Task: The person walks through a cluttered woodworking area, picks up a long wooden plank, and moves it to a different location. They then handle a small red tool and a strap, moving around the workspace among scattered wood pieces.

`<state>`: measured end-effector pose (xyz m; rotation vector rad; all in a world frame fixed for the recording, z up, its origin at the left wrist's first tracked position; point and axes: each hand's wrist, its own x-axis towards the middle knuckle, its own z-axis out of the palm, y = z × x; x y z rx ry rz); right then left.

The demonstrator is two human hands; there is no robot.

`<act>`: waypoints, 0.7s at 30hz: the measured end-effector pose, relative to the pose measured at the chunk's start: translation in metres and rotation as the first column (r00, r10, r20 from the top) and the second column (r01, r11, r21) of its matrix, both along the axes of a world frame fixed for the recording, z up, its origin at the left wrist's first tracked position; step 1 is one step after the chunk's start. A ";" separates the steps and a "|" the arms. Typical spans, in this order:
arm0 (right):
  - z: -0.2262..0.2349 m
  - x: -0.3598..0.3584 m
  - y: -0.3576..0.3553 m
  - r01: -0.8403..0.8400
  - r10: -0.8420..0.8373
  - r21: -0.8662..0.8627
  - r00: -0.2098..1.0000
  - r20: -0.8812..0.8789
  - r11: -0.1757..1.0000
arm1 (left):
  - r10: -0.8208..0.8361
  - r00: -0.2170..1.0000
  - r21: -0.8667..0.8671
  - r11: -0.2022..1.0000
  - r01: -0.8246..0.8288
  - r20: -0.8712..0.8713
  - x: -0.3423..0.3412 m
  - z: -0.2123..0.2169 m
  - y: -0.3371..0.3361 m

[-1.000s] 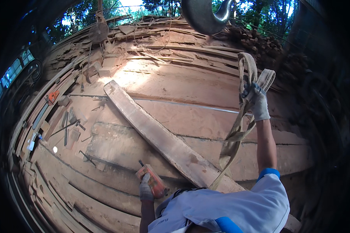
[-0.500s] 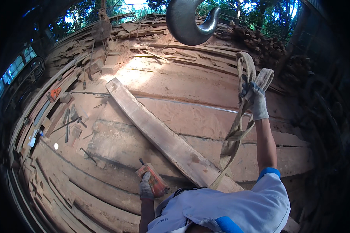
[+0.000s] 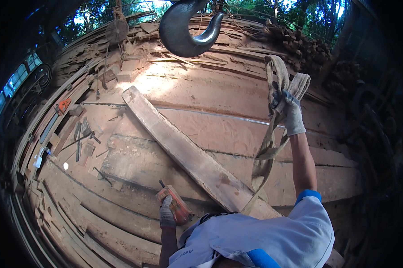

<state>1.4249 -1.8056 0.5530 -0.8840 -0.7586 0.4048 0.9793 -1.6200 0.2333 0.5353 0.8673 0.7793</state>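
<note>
My gloved right hand (image 3: 287, 111) is raised and wrapped round a pale webbing sling (image 3: 277, 71), whose loops stick up above the fist. The rest of the sling hangs down across a long narrow wooden plank (image 3: 183, 152) lying diagonally on wide timber. Low in front of my body, my gloved left hand (image 3: 166, 212) grips an orange-red handheld controller (image 3: 178, 207) with a short dark stub at its top. A big dark metal hook (image 3: 190, 33) hangs at the top, left of the raised sling and apart from it.
Wide sawdust-covered timber slabs (image 3: 139, 161) lie under the plank. At left are an orange chainsaw (image 3: 63, 106) and metal bar tools (image 3: 78, 140). Stacked offcuts (image 3: 295, 42) and a pile of boards line the back. Dark machinery (image 3: 31, 82) stands at the left edge.
The hook has swung left and slightly lower in the view. My right hand with the sling has shifted a little left. My left hand still holds the controller.
</note>
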 end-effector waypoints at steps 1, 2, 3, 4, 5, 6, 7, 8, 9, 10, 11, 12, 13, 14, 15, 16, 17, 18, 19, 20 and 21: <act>-0.001 0.000 0.002 -0.012 0.012 0.003 1.000 -0.002 1.000 | -0.002 1.000 -0.003 1.000 0.002 -0.006 0.000 0.000 0.001; -0.002 0.001 0.003 -0.004 0.004 0.003 1.000 -0.004 1.000 | -0.003 1.000 -0.006 1.000 0.003 -0.012 0.000 0.001 0.000; -0.002 0.001 0.004 0.004 -0.004 0.002 1.000 -0.005 1.000 | -0.004 1.000 -0.008 1.000 0.004 -0.018 -0.001 0.001 0.000; -0.003 0.001 0.005 -0.007 0.007 0.000 1.000 -0.005 1.000 | -0.009 1.000 -0.012 1.000 0.009 -0.012 -0.001 0.002 -0.001; -0.003 0.000 0.005 0.010 -0.010 0.000 1.000 -0.001 1.000 | -0.014 1.000 -0.015 1.000 0.013 -0.005 -0.001 0.004 -0.002; -0.003 0.000 0.005 0.007 -0.007 -0.002 1.000 0.006 1.000 | -0.015 1.000 -0.014 1.000 0.015 0.006 -0.002 0.005 -0.004; -0.003 -0.001 0.006 -0.007 0.007 -0.004 1.000 0.012 1.000 | -0.013 1.000 -0.024 1.000 0.013 0.007 -0.002 0.006 -0.005; -0.002 -0.002 0.006 0.003 -0.003 -0.002 1.000 0.006 1.000 | -0.008 1.000 -0.030 1.000 0.009 0.014 -0.003 0.008 -0.007; -0.002 -0.002 0.006 0.002 -0.002 0.000 1.000 0.000 1.000 | -0.004 1.000 -0.036 0.999 0.005 0.021 -0.003 0.008 -0.009; -0.002 -0.002 0.006 -0.001 0.001 0.010 1.000 -0.007 1.000 | -0.006 1.000 -0.040 0.999 0.006 0.015 -0.004 0.009 -0.010; -0.002 -0.003 0.007 0.002 -0.002 -0.006 1.000 -0.011 1.000 | -0.008 1.000 -0.045 0.999 0.008 0.009 -0.004 0.009 -0.011; -0.001 -0.003 0.007 0.003 -0.003 -0.015 1.000 -0.017 1.000 | -0.005 1.000 -0.044 0.999 0.005 0.011 -0.004 0.010 -0.012; -0.001 -0.003 0.008 -0.008 0.008 -0.017 1.000 -0.020 1.000 | -0.011 1.000 -0.040 0.999 0.011 0.005 -0.005 0.009 -0.012; -0.001 -0.003 0.008 0.005 -0.005 -0.022 1.000 -0.011 1.000 | -0.012 1.000 -0.032 0.999 0.013 0.008 -0.005 0.008 -0.013; 0.000 -0.004 0.008 0.007 -0.007 -0.020 1.000 0.002 1.000 | -0.012 1.000 -0.021 1.000 0.012 0.012 -0.005 0.007 -0.013; 0.000 -0.004 0.009 0.010 -0.009 -0.025 1.000 0.008 1.000 | -0.016 1.000 -0.030 0.999 0.016 0.014 -0.005 0.006 -0.013; 0.000 -0.004 0.008 0.003 -0.003 -0.021 1.000 0.011 1.000 | -0.018 1.000 -0.037 0.999 0.019 0.016 -0.006 0.005 -0.014; 0.000 -0.004 0.009 -0.002 0.002 -0.025 1.000 0.008 1.000 | -0.021 0.999 -0.047 0.999 0.022 0.025 -0.006 0.003 -0.014; 0.000 -0.004 0.008 -0.007 0.007 -0.025 1.000 0.003 1.000 | -0.024 1.000 -0.055 0.998 0.025 0.008 -0.007 0.003 -0.015; -0.001 -0.005 0.009 -0.016 0.016 -0.019 1.000 0.009 1.000 | -0.029 1.000 -0.066 0.997 0.029 -0.002 -0.008 0.002 -0.015; -0.001 -0.005 0.008 -0.026 0.026 -0.008 1.000 0.013 1.000 | -0.039 0.999 -0.080 0.996 0.038 -0.011 -0.008 0.002 -0.016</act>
